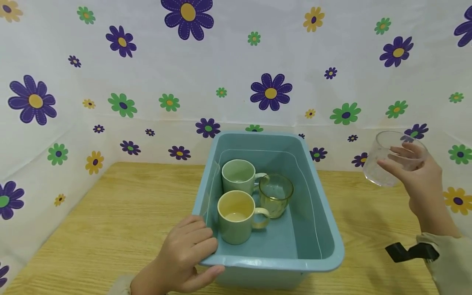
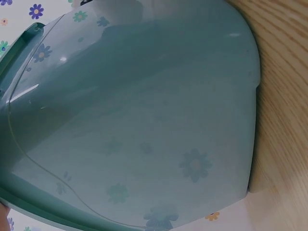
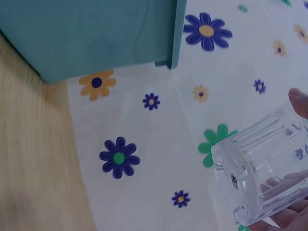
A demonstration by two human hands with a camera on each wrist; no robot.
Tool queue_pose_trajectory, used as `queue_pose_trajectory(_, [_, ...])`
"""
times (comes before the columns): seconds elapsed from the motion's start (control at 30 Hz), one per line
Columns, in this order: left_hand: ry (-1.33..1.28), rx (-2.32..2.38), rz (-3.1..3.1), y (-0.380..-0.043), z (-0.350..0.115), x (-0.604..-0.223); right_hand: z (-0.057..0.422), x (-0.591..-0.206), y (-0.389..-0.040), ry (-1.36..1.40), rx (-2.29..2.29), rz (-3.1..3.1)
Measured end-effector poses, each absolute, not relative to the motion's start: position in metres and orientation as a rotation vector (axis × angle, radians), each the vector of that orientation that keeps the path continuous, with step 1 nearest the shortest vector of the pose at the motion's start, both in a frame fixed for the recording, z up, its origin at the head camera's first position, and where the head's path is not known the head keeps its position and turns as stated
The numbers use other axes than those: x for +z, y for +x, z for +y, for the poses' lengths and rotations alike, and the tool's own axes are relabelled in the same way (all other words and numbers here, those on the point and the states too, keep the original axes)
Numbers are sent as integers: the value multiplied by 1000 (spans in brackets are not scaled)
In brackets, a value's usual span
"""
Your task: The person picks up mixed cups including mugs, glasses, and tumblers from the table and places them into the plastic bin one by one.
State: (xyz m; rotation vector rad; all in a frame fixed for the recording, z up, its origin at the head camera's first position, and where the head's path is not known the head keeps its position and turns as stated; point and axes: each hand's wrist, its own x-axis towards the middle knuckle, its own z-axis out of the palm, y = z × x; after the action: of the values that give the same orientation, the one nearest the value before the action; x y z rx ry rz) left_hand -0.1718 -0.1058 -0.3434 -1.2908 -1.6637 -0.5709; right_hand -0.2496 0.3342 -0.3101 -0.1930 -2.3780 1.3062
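Note:
A blue-green plastic basin (image 1: 321, 213) stands on the wooden table. My left hand (image 1: 188, 250) grips its near left corner, fingers over the rim and thumb against the outside. To the right of the basin, my right hand (image 1: 424, 176) holds a clear drinking glass (image 1: 380, 164) up off the table, thumb on the near side and fingers round the far side. The glass's faceted base shows in the right wrist view. Inside the basin are a pale green mug (image 1: 236, 174), a yellowish mug (image 1: 236, 229) nearer me, and an amber-tinted glass (image 1: 276, 196) beside them.
A white cloth with printed flowers (image 1: 236, 61) hangs behind and at the sides. The wooden tabletop (image 1: 140, 213) extends left and right of the basin. A black strap (image 1: 413, 250) is round my right sleeve. The basin's outer wall (image 2: 144, 120) fills most of the left wrist view.

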Motion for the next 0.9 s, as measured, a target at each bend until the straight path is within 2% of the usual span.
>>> queue_pose_trajectory(0.33, [-1286, -568, -1664, -172, -107, -345, 316, -278, -239, -91, 1195, -2436])
queue_pose_trajectory(0.9, [-1258, -564, -1700, -170, -109, -347, 273, -249, -233, 220, 1253, -2466])
